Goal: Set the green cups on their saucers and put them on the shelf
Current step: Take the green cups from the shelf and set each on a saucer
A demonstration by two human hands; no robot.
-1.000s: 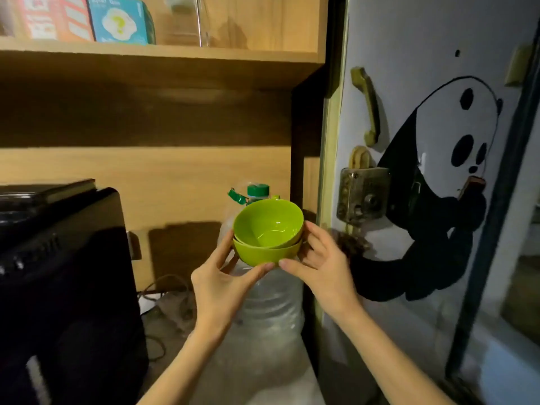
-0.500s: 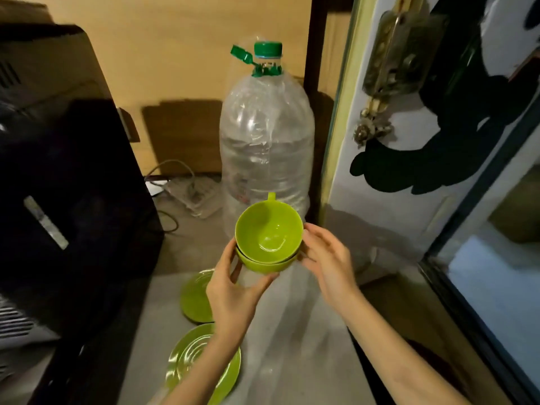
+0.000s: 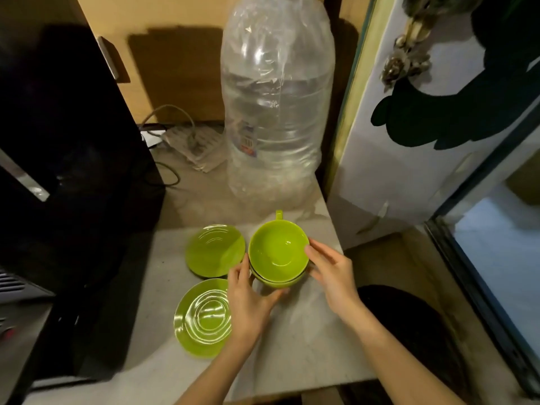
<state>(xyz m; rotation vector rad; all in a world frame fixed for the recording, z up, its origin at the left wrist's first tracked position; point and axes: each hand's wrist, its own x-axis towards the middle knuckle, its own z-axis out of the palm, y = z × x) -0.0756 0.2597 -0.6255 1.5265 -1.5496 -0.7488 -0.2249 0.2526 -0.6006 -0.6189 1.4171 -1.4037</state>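
Mid-frame, two nested glossy green cups [image 3: 278, 252] sit clasped between the left hand [image 3: 248, 299] and right hand [image 3: 330, 276]. Two ridged round saucers [image 3: 215, 250] [image 3: 203, 318] lie left on the countertop [image 3: 306, 346]; a crinkled clear water bottle [image 3: 277, 97] stands behind, a black appliance [image 3: 64, 141] far left.

Looks like we're in somebody's home, a cramped kitchen corner. We've got a big clear water bottle [image 3: 277, 112] standing on a pale stone-look counter [image 3: 306, 340], green saucers [image 3: 215, 250] and stacked green cups [image 3: 277, 252] like everyday tableware, a glossy black appliance [image 3: 64, 159] on the left, a cable [image 3: 163, 118] against the wood-panel wall [image 3: 175, 54], and a door with a cartoon sticker [image 3: 455, 106].
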